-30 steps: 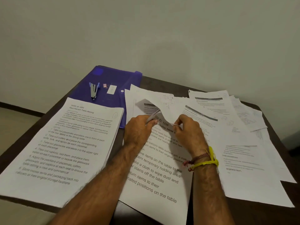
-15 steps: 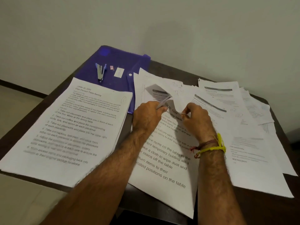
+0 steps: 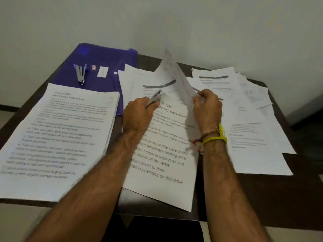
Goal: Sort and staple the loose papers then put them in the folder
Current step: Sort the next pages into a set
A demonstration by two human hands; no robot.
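Right hand (image 3: 207, 107) pinches a limp, light sheet (image 3: 176, 79) by its corner, left hand (image 3: 139, 114) grips the stack's (image 3: 162, 154) top edge

desk (image 3: 279, 198): dark brown. folder (image 3: 97, 67): translucent purple-blue, with a white round snap. stapler (image 3: 80, 74): silver metal, blue sides. label (image 3: 102, 71) on the folder: white. small box (image 3: 93, 67) beside it: red and white. papers (image 3: 253, 105): white with black print, some crossed by a dark grey header band. left stack (image 3: 57, 137): white, black lines of text. wristbands (image 3: 215, 139): yellow cord, brown thread, red thread. wall (image 3: 157, 23): plain off-white. floor (image 3: 10, 119): pale beige, dark skirting strip.
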